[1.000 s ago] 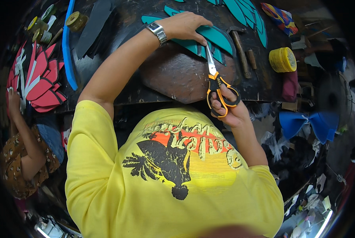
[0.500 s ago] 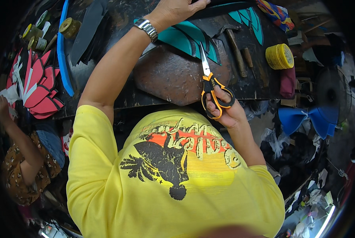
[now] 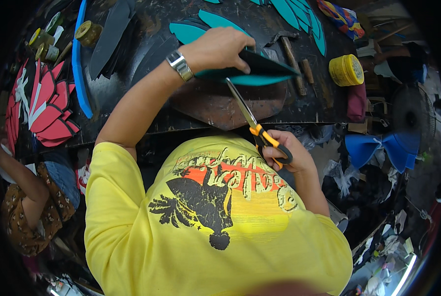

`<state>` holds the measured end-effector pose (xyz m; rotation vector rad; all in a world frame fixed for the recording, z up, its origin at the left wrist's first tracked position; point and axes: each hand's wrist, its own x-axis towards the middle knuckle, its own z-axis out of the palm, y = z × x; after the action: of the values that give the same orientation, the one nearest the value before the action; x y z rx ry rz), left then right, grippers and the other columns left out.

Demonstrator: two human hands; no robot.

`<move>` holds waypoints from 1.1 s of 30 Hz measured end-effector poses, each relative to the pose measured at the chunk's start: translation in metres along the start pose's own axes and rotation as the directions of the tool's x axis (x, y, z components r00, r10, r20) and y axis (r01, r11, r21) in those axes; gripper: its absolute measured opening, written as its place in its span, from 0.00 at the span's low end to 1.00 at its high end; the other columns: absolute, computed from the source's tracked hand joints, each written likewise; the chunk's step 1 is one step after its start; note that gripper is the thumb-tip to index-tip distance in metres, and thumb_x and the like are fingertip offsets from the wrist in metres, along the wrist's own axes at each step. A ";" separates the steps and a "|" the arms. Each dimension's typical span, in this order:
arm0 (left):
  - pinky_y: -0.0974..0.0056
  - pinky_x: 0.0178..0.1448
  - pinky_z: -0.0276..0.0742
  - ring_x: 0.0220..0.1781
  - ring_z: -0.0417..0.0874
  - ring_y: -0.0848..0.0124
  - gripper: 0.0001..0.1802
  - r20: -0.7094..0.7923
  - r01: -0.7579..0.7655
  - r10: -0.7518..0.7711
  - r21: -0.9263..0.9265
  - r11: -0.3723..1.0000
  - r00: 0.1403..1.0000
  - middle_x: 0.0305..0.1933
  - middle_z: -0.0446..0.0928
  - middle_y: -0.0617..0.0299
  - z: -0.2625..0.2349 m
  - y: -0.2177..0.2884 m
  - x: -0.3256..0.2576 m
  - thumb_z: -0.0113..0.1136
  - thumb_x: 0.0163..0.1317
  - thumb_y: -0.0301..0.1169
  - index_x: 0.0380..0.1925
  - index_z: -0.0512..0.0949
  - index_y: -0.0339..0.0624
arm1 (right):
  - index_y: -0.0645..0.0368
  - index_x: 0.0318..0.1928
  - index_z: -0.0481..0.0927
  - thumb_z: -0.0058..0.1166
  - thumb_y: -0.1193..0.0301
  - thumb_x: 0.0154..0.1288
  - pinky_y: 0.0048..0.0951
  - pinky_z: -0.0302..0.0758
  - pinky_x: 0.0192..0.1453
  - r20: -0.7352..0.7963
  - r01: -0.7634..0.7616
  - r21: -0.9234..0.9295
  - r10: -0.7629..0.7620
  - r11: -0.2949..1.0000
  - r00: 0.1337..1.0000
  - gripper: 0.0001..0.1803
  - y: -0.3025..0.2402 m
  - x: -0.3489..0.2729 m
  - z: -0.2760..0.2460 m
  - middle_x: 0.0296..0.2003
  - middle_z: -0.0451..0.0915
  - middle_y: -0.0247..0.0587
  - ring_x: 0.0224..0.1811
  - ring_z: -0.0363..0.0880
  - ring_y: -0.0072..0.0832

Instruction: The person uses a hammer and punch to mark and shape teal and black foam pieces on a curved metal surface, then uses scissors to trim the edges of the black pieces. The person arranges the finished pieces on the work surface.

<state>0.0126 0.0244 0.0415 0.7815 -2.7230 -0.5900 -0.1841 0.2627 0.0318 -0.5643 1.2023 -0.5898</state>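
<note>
My left hand [image 3: 220,49], with a metal watch at the wrist, grips a leaf-shaped sheet piece [image 3: 267,66], black on the upper face with teal along its lower edge. The piece is tilted over a worn brown slab [image 3: 230,106] at the table's near edge. My right hand [image 3: 290,150] is closed round the orange and black handles of scissors [image 3: 242,104]. Their blades point up and left, tips close to the lower edge of the piece; whether they touch it I cannot tell. More teal leaf shapes [image 3: 187,32] lie just beyond my left hand, others [image 3: 299,17] farther right.
A hammer [image 3: 290,56] and a yellow tub [image 3: 346,70] stand right of the slab. Leftward lie black cut pieces [image 3: 111,42], a blue strip [image 3: 77,74], jars [image 3: 87,34] and red petal shapes [image 3: 53,116]. Another person's arm [image 3: 20,172] shows at far left.
My left hand has come nearer, bringing the black and teal piece over the slab. The scissors have tilted leftward, and my right hand has dropped slightly. Teal pieces have shifted on the table.
</note>
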 end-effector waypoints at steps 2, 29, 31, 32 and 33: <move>0.53 0.43 0.79 0.40 0.86 0.55 0.23 0.018 0.049 -0.050 0.040 0.998 0.999 0.35 0.85 0.54 0.009 0.009 -0.005 0.76 0.49 0.41 0.43 0.84 0.44 | 0.62 0.39 0.78 0.71 0.69 0.56 0.15 0.68 0.17 0.089 0.065 -0.028 -0.062 0.997 0.994 0.16 -0.001 -0.009 -0.004 0.22 0.78 0.33 0.14 0.72 0.15; 0.76 0.44 0.82 0.39 0.85 0.82 0.23 0.111 0.168 -0.272 -0.966 0.194 0.956 0.45 0.84 0.64 -0.007 0.019 -0.059 0.69 0.64 0.34 0.56 0.78 0.35 | 0.65 0.49 0.76 0.72 0.49 0.51 0.19 0.74 0.25 -0.062 0.179 0.070 -0.174 0.981 0.983 0.36 0.032 -0.013 -0.016 0.27 0.79 0.40 0.22 0.77 0.22; 0.76 0.45 0.82 0.39 0.85 0.82 0.24 0.216 0.258 -0.289 -0.959 0.116 0.933 0.46 0.85 0.62 0.009 0.021 -0.067 0.69 0.64 0.35 0.56 0.78 0.34 | 0.65 0.51 0.76 0.72 0.49 0.50 0.19 0.75 0.26 -0.028 0.196 0.022 -0.195 0.980 0.980 0.37 0.029 -0.015 -0.016 0.28 0.80 0.40 0.23 0.78 0.21; 0.76 0.44 0.81 0.38 0.84 0.81 0.23 0.187 0.236 -0.295 -0.961 0.142 0.937 0.44 0.85 0.63 0.015 0.023 -0.069 0.70 0.63 0.37 0.53 0.80 0.34 | 0.65 0.51 0.76 0.72 0.49 0.50 0.19 0.75 0.27 -0.026 0.189 0.004 -0.189 0.982 0.982 0.38 0.027 -0.016 -0.017 0.28 0.80 0.40 0.23 0.78 0.21; 0.76 0.42 0.80 0.37 0.84 0.81 0.23 0.178 0.248 -0.334 -0.951 0.182 0.926 0.42 0.85 0.64 0.020 0.027 -0.071 0.71 0.62 0.39 0.50 0.81 0.34 | 0.66 0.52 0.76 0.73 0.49 0.50 0.19 0.76 0.27 -0.019 0.181 -0.018 -0.182 0.983 0.983 0.38 0.025 -0.016 -0.017 0.28 0.80 0.39 0.23 0.78 0.21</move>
<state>0.0525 0.0906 0.0268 0.8546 -1.4638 -2.0110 -0.2013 0.2902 0.0214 -0.6875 1.1833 -0.7425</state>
